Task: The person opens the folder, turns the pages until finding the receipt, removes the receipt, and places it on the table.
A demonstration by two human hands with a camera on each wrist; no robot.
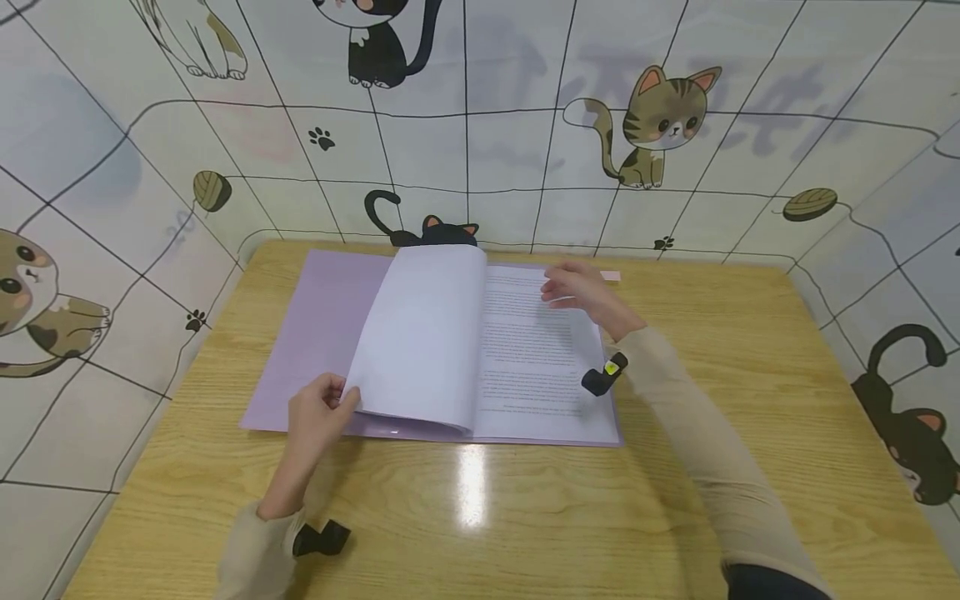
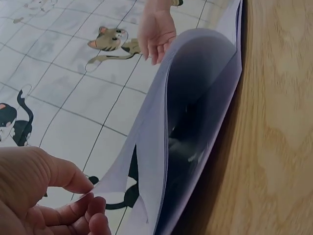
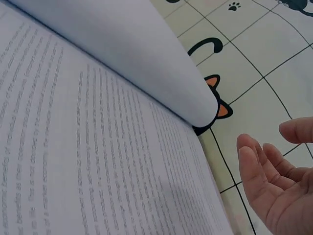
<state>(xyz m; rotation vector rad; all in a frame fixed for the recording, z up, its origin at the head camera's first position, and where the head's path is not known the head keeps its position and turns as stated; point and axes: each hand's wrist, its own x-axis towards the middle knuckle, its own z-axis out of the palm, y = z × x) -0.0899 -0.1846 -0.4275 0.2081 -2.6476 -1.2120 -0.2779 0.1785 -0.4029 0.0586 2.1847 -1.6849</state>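
A purple folder (image 1: 330, 308) lies spread on the wooden table with printed pages (image 1: 517, 358) on its right side. Several white sheets (image 1: 423, 333) are folded over to the left, curving up from the spine. My left hand (image 1: 318, 412) pinches the lower left corner of a sheet between thumb and forefinger; the left wrist view shows that sheet (image 2: 115, 176) lifted apart from the others. Above the upper part of the printed page, my right hand (image 1: 585, 293) hovers with loosely bent fingers. In the right wrist view its fingers (image 3: 252, 169) hold nothing.
A pink tab (image 1: 611, 276) sticks out at the folder's upper right edge. The wooden table (image 1: 712, 333) extends on both sides and in front. Behind and beside it hangs a white cloth (image 1: 510, 150) printed with cats and a grid.
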